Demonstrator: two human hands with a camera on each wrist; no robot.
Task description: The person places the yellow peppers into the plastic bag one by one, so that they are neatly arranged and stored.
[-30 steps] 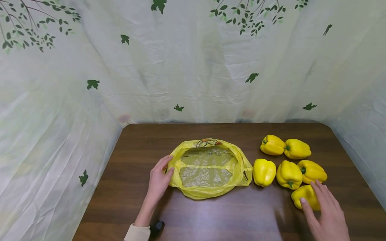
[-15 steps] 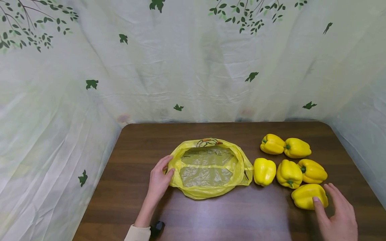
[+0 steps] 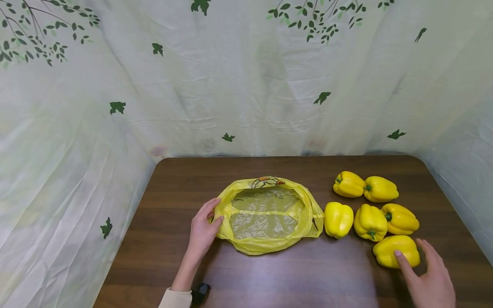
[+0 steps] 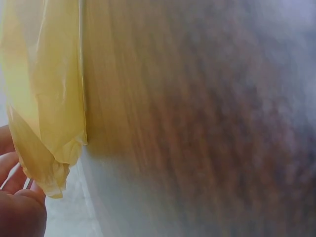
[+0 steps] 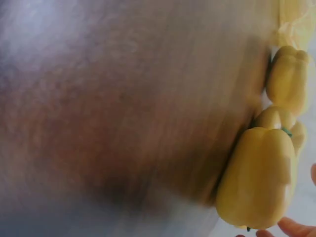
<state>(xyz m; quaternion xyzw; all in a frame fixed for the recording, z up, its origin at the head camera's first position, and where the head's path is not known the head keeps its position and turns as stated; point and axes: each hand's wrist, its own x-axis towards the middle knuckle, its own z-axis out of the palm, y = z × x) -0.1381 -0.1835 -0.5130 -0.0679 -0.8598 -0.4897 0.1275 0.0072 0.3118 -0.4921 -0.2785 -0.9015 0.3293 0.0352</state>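
Note:
A yellow plastic bag [image 3: 265, 246] lies in the middle of the table, its mouth wide and facing up. My left hand [image 3: 204, 226] pinches the bag's left rim between thumb and fingers; the left wrist view shows the fingers at the yellow film [image 4: 59, 84]. At the right, my right hand [image 3: 433, 273] is spread around the stem end of the nearest yellow bell pepper [image 3: 394, 252]. Its thumb overlaps the pepper in the head view. In the right wrist view the fingertips [image 5: 291, 227] are close beside that pepper, which lies on its side.
Several more yellow bell peppers lie on the right: one [image 3: 338, 220] beside the bag, two touching [image 3: 370, 222] behind the nearest, and a pair [image 3: 380, 189] farther back. A dark wooden table [image 3: 185, 171] bears everything. Leaf-printed cloth [image 3: 246, 85] hangs behind and at both sides.
My right hand has shifted right and back, off the top of the nearest pepper to its stem end, then slightly left again. The left hand and the bag stay in place.

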